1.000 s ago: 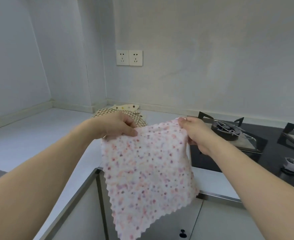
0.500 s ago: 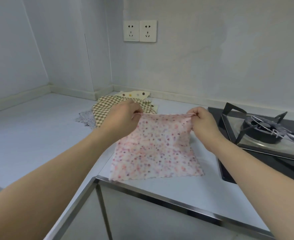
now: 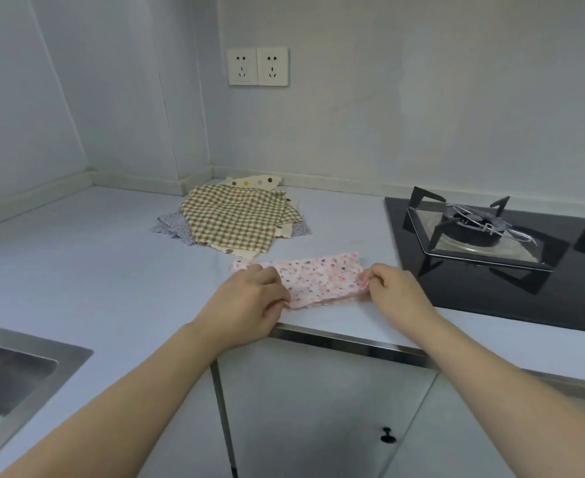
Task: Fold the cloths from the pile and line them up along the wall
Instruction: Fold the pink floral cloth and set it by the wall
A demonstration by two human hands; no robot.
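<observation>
- The sink (image 3: pixel 25 370) sits at the far left, set into the counter (image 3: pixel 94 270); no cloth lies on or beside it.
- The pile (image 3: pixel 232 224) lies in the back corner, close to the wall (image 3: pixel 405 115) and below the sockets (image 3: pixel 258 66). A checked cloth (image 3: pixel 230 222) is on top, with a spotted cream cloth (image 3: pixel 249 182) and a greyish one (image 3: pixel 166 225) showing at the edges. All of these look unfolded, so I judge most of the work is left.
- No folded cloth is lined up along the wall in this view; that part of the task appears not yet begun.
- The left hand (image 3: pixel 249 298) pinches the left end of the pink floral cloth (image 3: pixel 318 276), fingers curled over its edge.
- The pink floral cloth lies flat near the front edge of the counter, just in front of the pile, as a long narrow band. It seems to be doubled over once, so I take this as the first fold of the first cloth.
- The right hand (image 3: pixel 392 288) pinches the right end of the same cloth between curled fingers and thumb.
- The gas hob (image 3: pixel 491 236) is just beside the cloth on the right; the cloth does not touch it.
- Still to do, as I judge it: finish folding this cloth, set it by the wall, then repeat for the pile.
</observation>
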